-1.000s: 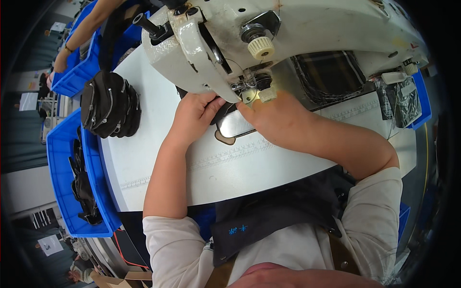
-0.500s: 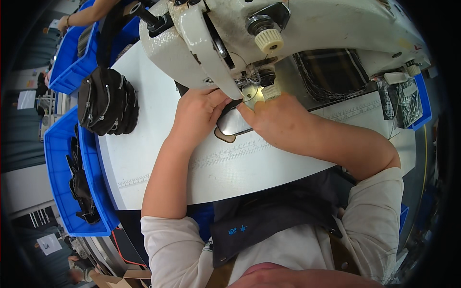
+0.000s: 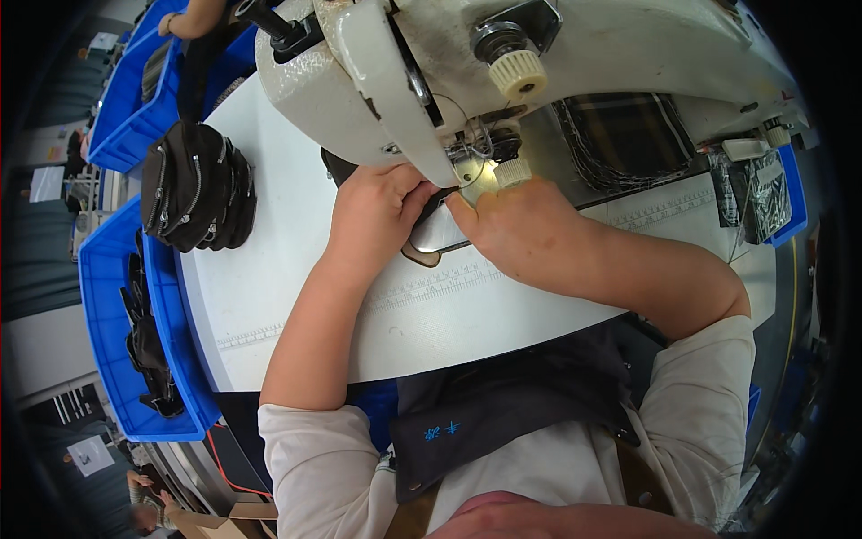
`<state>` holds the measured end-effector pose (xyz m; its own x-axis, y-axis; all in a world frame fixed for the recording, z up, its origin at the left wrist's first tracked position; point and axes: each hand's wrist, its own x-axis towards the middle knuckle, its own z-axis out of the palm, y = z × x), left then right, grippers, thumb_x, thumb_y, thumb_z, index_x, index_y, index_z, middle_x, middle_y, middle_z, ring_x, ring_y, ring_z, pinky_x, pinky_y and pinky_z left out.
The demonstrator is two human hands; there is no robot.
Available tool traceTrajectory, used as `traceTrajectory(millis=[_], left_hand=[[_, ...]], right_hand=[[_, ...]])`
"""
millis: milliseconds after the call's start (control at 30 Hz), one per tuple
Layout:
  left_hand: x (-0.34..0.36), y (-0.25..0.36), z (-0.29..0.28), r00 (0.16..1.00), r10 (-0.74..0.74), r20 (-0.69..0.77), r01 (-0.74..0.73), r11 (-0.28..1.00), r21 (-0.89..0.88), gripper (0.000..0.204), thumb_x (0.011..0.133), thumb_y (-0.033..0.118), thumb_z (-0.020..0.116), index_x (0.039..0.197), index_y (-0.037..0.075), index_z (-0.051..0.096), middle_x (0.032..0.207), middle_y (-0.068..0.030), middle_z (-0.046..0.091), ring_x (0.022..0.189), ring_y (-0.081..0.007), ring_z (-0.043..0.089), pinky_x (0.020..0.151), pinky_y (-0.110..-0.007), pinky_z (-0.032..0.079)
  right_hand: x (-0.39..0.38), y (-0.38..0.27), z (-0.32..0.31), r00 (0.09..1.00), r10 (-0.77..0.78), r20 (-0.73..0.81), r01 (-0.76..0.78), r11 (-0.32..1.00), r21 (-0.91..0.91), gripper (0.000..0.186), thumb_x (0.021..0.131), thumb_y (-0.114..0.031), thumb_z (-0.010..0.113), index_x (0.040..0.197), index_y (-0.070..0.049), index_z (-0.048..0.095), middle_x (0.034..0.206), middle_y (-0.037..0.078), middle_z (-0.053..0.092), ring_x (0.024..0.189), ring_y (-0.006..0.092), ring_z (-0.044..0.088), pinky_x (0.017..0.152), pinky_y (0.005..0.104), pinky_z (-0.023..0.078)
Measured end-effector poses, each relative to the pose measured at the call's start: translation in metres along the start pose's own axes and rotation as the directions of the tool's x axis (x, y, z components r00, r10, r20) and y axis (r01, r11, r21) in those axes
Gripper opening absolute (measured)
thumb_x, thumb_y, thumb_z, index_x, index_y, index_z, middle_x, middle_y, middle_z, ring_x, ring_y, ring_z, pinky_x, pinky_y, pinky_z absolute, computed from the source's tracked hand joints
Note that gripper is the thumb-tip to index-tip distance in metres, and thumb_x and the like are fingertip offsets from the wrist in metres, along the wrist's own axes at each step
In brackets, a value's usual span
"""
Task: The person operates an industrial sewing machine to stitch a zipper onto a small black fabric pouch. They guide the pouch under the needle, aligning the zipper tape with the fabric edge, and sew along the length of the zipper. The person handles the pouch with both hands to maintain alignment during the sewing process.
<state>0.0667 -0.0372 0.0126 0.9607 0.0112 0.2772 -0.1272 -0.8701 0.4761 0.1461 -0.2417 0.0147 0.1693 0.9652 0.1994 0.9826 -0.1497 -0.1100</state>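
A white sewing machine (image 3: 355, 94) stands over the worktable, its needle area lit. Just left of the needle, my left hand (image 3: 370, 214) pinches a dark fabric piece (image 3: 435, 203) between thumb and fingers. More dark fabric shows behind that hand's knuckles. My right hand (image 3: 525, 225) is closed beside the presser foot, its thumb tip at the right end of the same piece. Its other fingers curl away and are partly hidden. Under both hands lies a shiny metal plate (image 3: 437, 231).
Dark zippered pouches (image 3: 199, 189) are stacked on the left of the white table (image 3: 296, 269). Plaid fabric pieces (image 3: 624, 139) lie under the machine arm. Blue bins (image 3: 112, 332) line the left edge; another blue bin (image 3: 792, 193) with packets sits right. Someone's arm (image 3: 193, 20) reaches in at upper left.
My hands stay by the needle, and the left thumb has shifted slightly on the fabric. The whole view has moved a little. At upper left, the other person's arm has moved right.
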Motion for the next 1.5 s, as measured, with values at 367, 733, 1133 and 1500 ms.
traceTrajectory(millis=[367,733,1133,1500], left_hand=[[0.002,0.002,0.001,0.999,-0.024,-0.023,0.027,0.991,0.135,0.017,0.090,0.011,0.077,0.106,0.008,0.080,0.088,-0.0132,0.074,0.077,-0.0314,0.069,0.072,-0.039,0.054],[0.001,-0.012,-0.001,0.998,-0.066,-0.007,0.066,0.997,-0.038,0.015,0.090,0.010,0.073,0.104,0.008,0.078,0.082,-0.0159,0.072,0.076,-0.0369,0.069,0.070,-0.043,0.055],[0.003,-0.013,0.000,1.000,-0.003,-0.019,0.005,0.994,0.112,0.012,0.087,0.009,0.076,0.098,0.009,0.080,0.084,-0.0123,0.075,0.079,-0.0349,0.070,0.072,-0.042,0.057],[0.003,-0.011,0.001,0.999,-0.025,-0.026,0.028,0.993,0.118,0.014,0.086,0.012,0.077,0.100,0.010,0.080,0.088,-0.0098,0.076,0.085,-0.0328,0.071,0.073,-0.041,0.057]], right_hand=[[0.003,0.005,0.008,0.996,0.016,-0.087,-0.017,1.000,-0.018,0.016,0.081,-0.008,0.067,0.094,0.002,0.065,0.060,0.007,0.065,0.054,0.0241,0.068,0.047,0.0373,0.051],[0.001,0.005,0.006,0.999,0.026,-0.035,-0.026,1.000,-0.016,0.041,0.087,-0.008,0.062,0.125,0.006,0.065,0.064,0.008,0.067,0.058,0.0242,0.069,0.049,0.0372,0.051],[0.006,0.002,0.000,0.984,0.093,0.152,-0.087,0.995,-0.048,0.061,0.082,-0.007,0.066,0.143,-0.006,0.060,0.074,0.007,0.070,0.060,0.0230,0.070,0.049,0.0371,0.052],[0.007,0.002,0.006,0.986,0.104,0.130,-0.100,0.994,-0.040,0.057,0.083,-0.008,0.066,0.140,-0.006,0.062,0.074,0.007,0.070,0.061,0.0245,0.070,0.051,0.0379,0.053]])
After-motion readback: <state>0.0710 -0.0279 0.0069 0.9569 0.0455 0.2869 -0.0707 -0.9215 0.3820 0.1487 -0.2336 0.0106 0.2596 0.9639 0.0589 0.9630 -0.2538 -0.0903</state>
